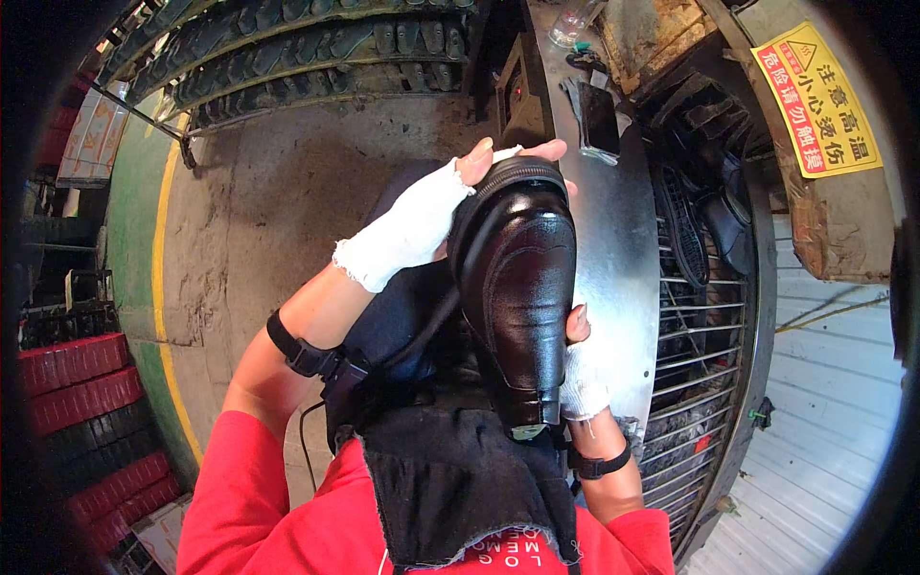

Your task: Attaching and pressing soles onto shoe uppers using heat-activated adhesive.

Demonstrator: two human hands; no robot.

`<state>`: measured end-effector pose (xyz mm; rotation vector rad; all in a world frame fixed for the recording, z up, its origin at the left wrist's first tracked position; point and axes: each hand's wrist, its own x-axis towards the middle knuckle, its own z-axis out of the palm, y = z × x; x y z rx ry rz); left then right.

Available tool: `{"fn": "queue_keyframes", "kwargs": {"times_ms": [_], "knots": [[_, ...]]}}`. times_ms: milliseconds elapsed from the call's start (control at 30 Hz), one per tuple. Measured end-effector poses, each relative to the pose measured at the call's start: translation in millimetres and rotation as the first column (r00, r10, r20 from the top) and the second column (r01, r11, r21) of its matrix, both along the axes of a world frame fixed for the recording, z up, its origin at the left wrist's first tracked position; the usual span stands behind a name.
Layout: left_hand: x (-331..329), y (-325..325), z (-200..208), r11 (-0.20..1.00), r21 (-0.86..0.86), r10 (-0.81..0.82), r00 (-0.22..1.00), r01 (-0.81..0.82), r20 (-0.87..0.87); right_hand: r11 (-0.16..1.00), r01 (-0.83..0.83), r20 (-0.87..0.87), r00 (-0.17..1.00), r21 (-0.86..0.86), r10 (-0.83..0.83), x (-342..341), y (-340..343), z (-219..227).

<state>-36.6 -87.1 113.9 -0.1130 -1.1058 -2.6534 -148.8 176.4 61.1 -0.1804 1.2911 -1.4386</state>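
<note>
A glossy black leather shoe [522, 287] is held up in front of me, its ridged rim at the far end and its narrow end toward my apron. My left hand [422, 216], in a white glove with bare fingertips, grips the far end; its fingers reach over the rim and are partly hidden behind it. My right hand [583, 369], gloved the same way, is closed around the right side near the narrow end. Its thumb shows, while the other fingers are hidden by the shoe. A black apron [431, 489] lies under the narrow end.
Beside me on the right runs a metal bench [618, 259] with a dark flat slab [599, 120] on it. Past it, a rod rack [695, 383] carries black shoes [724, 225] below a yellow-and-red warning sign [815, 101]. Shoe racks [316, 48] stand ahead; red stacks [81, 379] at left.
</note>
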Motion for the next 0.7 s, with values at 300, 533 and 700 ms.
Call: {"fn": "queue_keyframes", "kwargs": {"times_ms": [300,533,700], "knots": [[0,5,-4,0.996,0.067,-0.051,0.998,0.053,-0.023,0.989,-0.096,0.093,0.99,-0.115,0.107,-7,-4,0],[9,14,-9,0.996,0.087,0.045,0.991,-0.034,-0.124,0.987,-0.15,-0.121,0.982,-0.062,0.142,-7,1,0],[44,5,6,0.904,-0.396,0.165,0.986,-0.16,-0.021,0.965,-0.206,-0.154,0.971,-0.162,0.181,9,-28,41]]}}
